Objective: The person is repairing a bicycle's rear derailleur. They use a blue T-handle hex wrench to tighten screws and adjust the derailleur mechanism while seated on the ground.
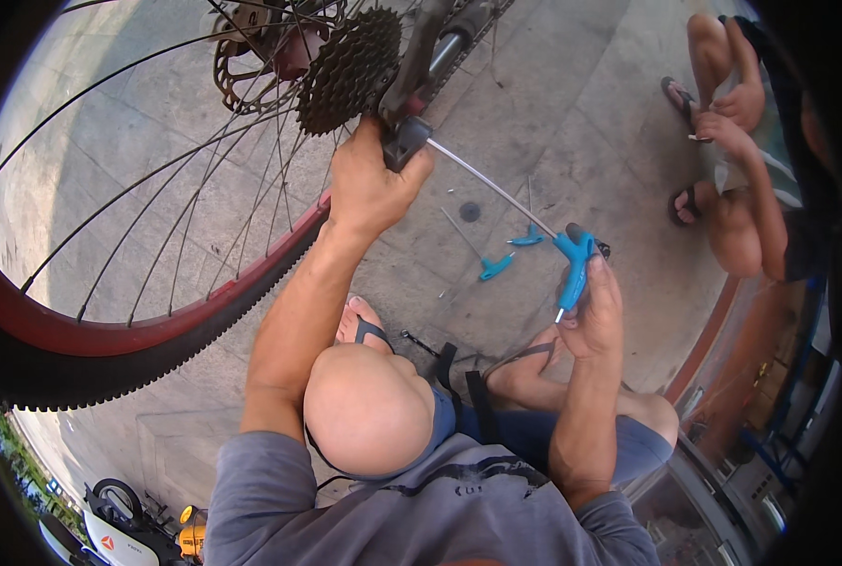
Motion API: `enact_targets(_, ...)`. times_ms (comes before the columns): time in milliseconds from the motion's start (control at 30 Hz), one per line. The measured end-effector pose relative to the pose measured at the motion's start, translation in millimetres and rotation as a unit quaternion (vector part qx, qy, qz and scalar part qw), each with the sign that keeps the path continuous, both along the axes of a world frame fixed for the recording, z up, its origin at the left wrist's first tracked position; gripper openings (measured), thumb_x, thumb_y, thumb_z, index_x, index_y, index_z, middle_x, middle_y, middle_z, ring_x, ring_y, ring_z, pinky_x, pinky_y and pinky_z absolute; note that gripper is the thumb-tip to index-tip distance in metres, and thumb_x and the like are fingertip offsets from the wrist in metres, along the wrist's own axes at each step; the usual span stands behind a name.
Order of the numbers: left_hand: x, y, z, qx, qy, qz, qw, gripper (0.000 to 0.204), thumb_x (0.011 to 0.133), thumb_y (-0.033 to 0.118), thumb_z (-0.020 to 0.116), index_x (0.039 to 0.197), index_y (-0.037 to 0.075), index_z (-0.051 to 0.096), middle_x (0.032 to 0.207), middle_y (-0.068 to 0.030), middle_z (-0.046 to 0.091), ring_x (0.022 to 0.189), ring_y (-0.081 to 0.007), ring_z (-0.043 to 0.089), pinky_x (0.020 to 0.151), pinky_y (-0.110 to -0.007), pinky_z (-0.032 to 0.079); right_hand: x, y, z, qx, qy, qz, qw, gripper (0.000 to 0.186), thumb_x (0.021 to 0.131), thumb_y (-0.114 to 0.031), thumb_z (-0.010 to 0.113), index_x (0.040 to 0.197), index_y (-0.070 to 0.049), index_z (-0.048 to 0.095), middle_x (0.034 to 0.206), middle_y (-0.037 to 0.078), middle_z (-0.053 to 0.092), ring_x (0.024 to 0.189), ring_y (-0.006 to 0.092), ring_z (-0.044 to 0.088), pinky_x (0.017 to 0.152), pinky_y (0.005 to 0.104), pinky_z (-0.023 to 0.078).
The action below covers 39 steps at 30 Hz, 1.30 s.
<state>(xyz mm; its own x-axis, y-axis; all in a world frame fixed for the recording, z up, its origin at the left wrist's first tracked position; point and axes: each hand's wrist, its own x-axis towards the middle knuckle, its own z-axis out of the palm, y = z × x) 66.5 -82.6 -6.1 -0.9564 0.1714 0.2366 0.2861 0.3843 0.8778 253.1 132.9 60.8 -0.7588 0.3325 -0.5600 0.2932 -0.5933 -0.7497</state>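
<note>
My left hand (372, 189) is closed around the rear derailleur (408, 141) of a bicycle, just below the black cassette (348, 75). In my right hand (600, 307) is a hex key (574, 266) with a blue handle, pinched by the fingers. Its long silver shaft runs up and left, and the tip meets the derailleur; how deep it sits cannot be seen. A spoked wheel with a red rim (251, 275) and knobby black tyre (223, 325) curves to the left of my left forearm.
Two more blue-handled hex keys (496, 267) lie on the concrete ground between my hands, near a dark round spot (470, 211). Another person (770, 198) squats at the right with hands together. A white vehicle (119, 538) and a yellow object (191, 531) stand at lower left.
</note>
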Motion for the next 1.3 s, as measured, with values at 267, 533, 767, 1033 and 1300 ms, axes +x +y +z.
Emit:
enact_targets(267,0,-2,-1,-0.007,0.003,0.001,1.000,0.036,0.074,0.025,0.073,0.098,0.000,0.060,0.082,-0.0204,0.067,0.075,-0.0395,0.066,0.067,-0.044,0.052,29,3,-19,0.615,0.120,0.160,0.762,0.059,0.090,-0.012,0.056,0.146,0.001,0.039,0.104,0.014,0.062,0.080,0.0193,0.063,0.070,0.0290,0.053)
enact_targets(533,0,-3,7,-0.002,-0.007,-0.006,1.000,0.036,0.075,0.023,0.071,0.102,0.001,0.062,0.087,-0.0196,0.069,0.077,-0.0378,0.068,0.068,-0.042,0.053,9,24,-8,0.582,0.131,0.183,0.782,0.049,0.090,-0.041,0.069,0.108,0.004,0.066,0.086,0.010,0.062,0.072,0.0168,0.057,0.064,0.0297,0.045)
enact_targets(767,2,-1,13,0.002,-0.009,-0.015,1.000,0.035,0.076,0.020,0.070,0.107,0.005,0.063,0.090,-0.0169,0.070,0.079,-0.0360,0.068,0.070,-0.041,0.054,-2,16,-14,0.625,0.188,0.068,0.754,0.039,0.097,-0.034,0.063,0.102,0.005,0.065,0.084,0.009,0.064,0.072,0.0145,0.060,0.063,0.0268,0.049)
enact_targets(1033,2,-1,11,0.004,-0.007,-0.011,1.000,0.035,0.077,0.018,0.069,0.109,0.008,0.063,0.092,-0.0151,0.071,0.081,-0.0339,0.069,0.072,-0.041,0.054,-4,11,-12,0.051,-0.036,0.027,0.998,0.046,0.100,-0.042,0.054,0.124,-0.003,0.057,0.096,0.010,0.066,0.062,0.0142,0.052,0.053,0.0257,0.037)
enact_targets(1300,2,-1,16,0.009,-0.018,-0.013,1.000,0.039,0.077,0.026,0.073,0.105,0.002,0.063,0.088,-0.0160,0.070,0.078,-0.0313,0.068,0.071,-0.038,0.053,15,-1,-11,0.542,0.095,0.102,0.829,0.068,0.094,-0.018,0.058,0.149,0.005,0.027,0.118,0.020,0.063,0.092,0.0279,0.068,0.083,0.0350,0.054)
